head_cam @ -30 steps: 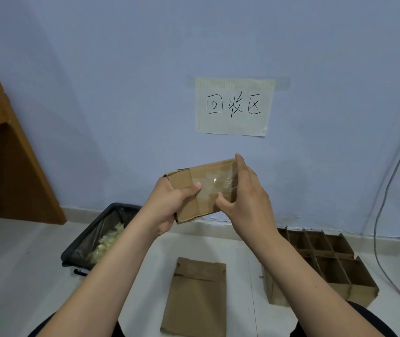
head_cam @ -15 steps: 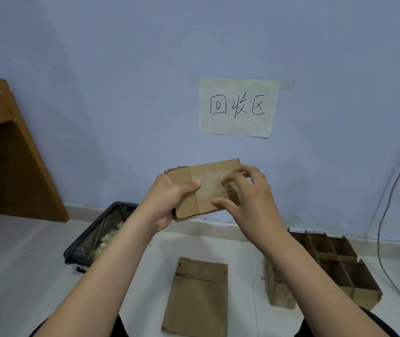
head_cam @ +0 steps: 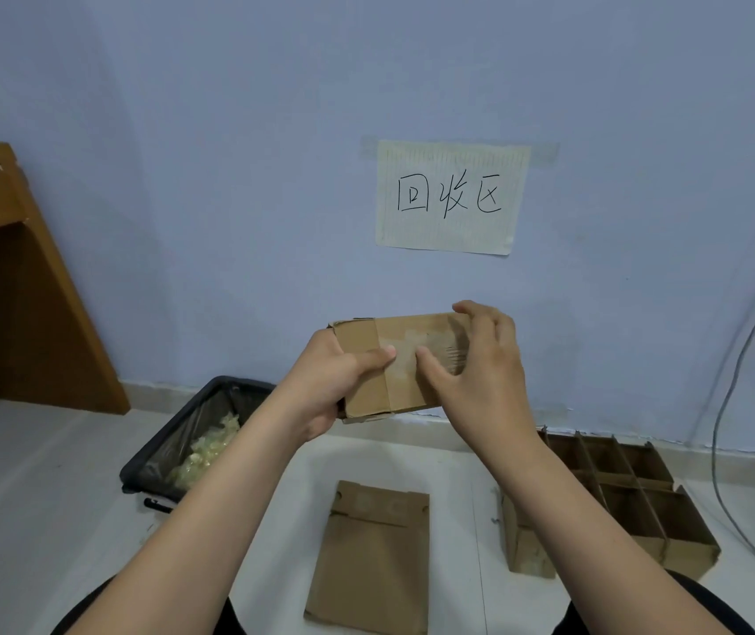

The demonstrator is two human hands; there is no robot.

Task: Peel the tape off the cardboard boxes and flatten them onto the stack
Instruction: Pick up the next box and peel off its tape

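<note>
1. While a small brown cardboard box (head_cam: 400, 364) is held up at the centre of the frame, its left end is gripped by the left hand (head_cam: 329, 387), thumb pressed on the front face.
2. The right hand (head_cam: 481, 359) is curled on the right end, fingertips picking at the clear tape (head_cam: 439, 355).
3. The box is judged light, fairly stiff yet crushable; the glossy tape is best taken at a lifted edge.
4. Its long axis runs left-right, broad face toward the camera.
5. The flat brown cardboard stack (head_cam: 371, 561) lies on the floor, lower centre.
</note>
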